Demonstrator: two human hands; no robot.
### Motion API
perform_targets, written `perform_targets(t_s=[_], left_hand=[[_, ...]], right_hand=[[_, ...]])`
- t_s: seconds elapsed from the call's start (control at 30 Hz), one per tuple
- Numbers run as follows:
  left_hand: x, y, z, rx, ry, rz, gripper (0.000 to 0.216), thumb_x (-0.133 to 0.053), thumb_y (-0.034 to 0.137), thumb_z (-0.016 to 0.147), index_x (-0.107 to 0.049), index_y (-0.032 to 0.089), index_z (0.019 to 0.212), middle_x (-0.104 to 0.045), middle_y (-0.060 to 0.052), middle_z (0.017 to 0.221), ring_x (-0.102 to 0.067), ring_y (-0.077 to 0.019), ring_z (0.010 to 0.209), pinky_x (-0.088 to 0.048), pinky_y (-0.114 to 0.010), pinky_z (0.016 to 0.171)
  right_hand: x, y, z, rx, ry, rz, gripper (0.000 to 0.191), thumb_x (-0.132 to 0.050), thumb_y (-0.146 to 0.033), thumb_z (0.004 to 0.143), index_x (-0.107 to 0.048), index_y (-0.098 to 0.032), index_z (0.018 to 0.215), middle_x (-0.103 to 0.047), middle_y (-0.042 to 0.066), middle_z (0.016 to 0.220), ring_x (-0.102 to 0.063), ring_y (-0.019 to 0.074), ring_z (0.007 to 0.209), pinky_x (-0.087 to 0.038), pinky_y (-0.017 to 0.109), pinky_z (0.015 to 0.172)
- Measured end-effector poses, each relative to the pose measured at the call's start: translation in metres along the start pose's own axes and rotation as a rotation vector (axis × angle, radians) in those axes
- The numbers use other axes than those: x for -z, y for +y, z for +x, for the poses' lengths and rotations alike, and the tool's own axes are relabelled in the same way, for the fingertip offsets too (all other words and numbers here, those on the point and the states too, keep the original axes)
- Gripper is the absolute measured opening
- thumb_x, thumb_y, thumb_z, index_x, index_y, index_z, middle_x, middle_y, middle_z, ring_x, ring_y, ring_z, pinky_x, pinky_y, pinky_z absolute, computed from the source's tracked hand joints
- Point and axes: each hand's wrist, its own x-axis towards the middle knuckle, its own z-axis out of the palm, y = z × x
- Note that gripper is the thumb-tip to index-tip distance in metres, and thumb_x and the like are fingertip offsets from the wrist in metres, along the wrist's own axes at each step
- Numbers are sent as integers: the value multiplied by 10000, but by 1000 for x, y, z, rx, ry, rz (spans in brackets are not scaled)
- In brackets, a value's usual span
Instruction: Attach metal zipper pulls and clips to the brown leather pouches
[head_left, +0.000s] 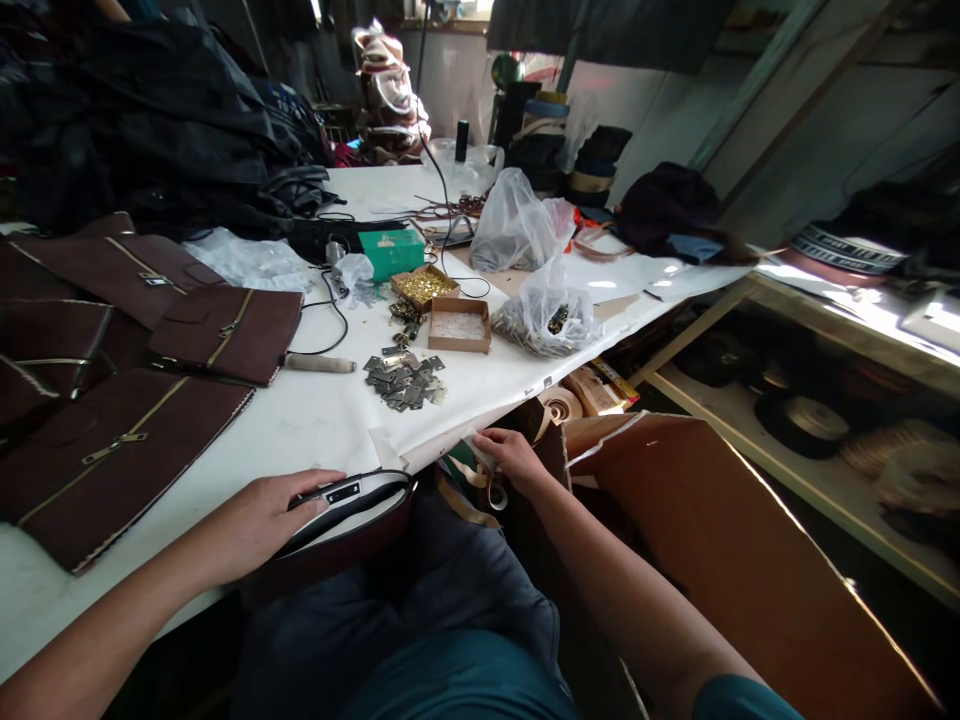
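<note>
My left hand (pixel 266 515) lies over a dark brown bag piece (pixel 341 525) with a pale lining and a metal plate, pressing it against the near edge of the white table (pixel 300 430); its fingers curl over the top. My right hand (pixel 508 455) reaches below the table edge, fingers closed around something pale beside rolls of strap; what it grips is hidden. A pile of flat grey metal plates (pixel 405 380) lies on the table between the hands and the boxes.
Several brown zipped bag panels (pixel 127 420) cover the table's left. Small cardboard boxes of brass fittings (pixel 424 287) and clear parts (pixel 459 325), a green box (pixel 391 250) and plastic bags (pixel 551 310) stand further back. A large cardboard box (pixel 712 540) sits at my right.
</note>
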Motion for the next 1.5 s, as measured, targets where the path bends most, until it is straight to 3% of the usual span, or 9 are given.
perform_targets(t_s=[0.17, 0.3, 0.43, 0.53, 0.63, 0.73, 0.9, 1.3, 1.5], left_hand=[[6, 2, -2, 18, -55, -133, 579, -795, 628, 810, -819, 292, 1281, -800, -52, 1327, -737, -346, 1208, -506, -376, 1126], [10, 7, -9, 57, -97, -251, 606, -833, 590, 793, -808, 248, 1293, -813, -78, 1278, -742, -353, 1141, -552, -404, 1057], [8, 16, -15, 14, -199, -279, 605, -775, 561, 870, -744, 240, 1381, -784, -70, 1337, -719, -336, 1207, -531, -421, 1098], [3, 16, -18, -33, -179, -253, 574, -736, 551, 910, -739, 218, 1377, -767, -89, 1367, -689, -353, 1270, -490, -454, 1153], [2, 6, -23, -12, -155, -234, 544, -722, 521, 919, -735, 207, 1363, -766, -95, 1366, -687, -362, 1272, -491, -473, 1143], [1, -8, -27, 55, -143, -288, 544, -730, 483, 891, -728, 183, 1345, -778, -100, 1336, -696, -361, 1249, -492, -475, 1125], [1, -20, -27, 95, -129, -386, 558, -724, 442, 866, -714, 160, 1347, -779, -114, 1322, -693, -356, 1246, -503, -451, 1084], [1, -17, -23, 24, -99, -314, 482, -730, 355, 814, -750, 165, 1256, -792, -109, 1277, -720, -339, 1179, -528, -432, 1025], [-6, -14, -14, 48, -7, -101, 380, -788, 409, 775, -786, 186, 1083, -827, -83, 1032, -753, -304, 952, -546, -369, 835]], right_hand=[[-2, -9, -16, 59, 74, -76, 435, -827, -586, 753, -756, -158, 775, -646, 7, 638, -505, 137, 569, -368, 270, 532], [-12, -39, -44, 195, 31, -183, 417, -817, -581, 805, -735, -175, 762, -604, -19, 639, -474, 126, 587, -345, 257, 546], [-53, -87, -67, 392, -207, -226, 376, -787, -551, 882, -743, -187, 798, -663, -7, 721, -547, 142, 671, -408, 251, 624], [-96, -106, -72, 493, -405, -409, 282, -788, -483, 912, -784, -208, 848, -711, -8, 773, -594, 145, 727, -401, 247, 665], [-129, -105, -69, 518, -466, -737, 169, -798, -419, 912, -824, -253, 888, -762, -10, 821, -634, 158, 767, -367, 261, 683], [-146, -93, -66, 514, -462, -906, 162, -769, -440, 927, -840, -294, 935, -794, -4, 862, -668, 186, 803, -346, 278, 676], [-158, -87, -65, 526, -421, -998, 232, -718, -509, 956, -839, -314, 995, -825, 5, 944, -709, 209, 864, -334, 296, 682], [-173, -89, -61, 583, -407, -1086, 254, -681, -501, 991, -822, -291, 1012, -841, 24, 1028, -750, 226, 926, -335, 308, 674], [-175, -86, -62, 543, -381, -1137, 341, -634, -561, 1010, -814, -271, 1032, -838, 53, 1016, -752, 239, 926, -373, 304, 696]])
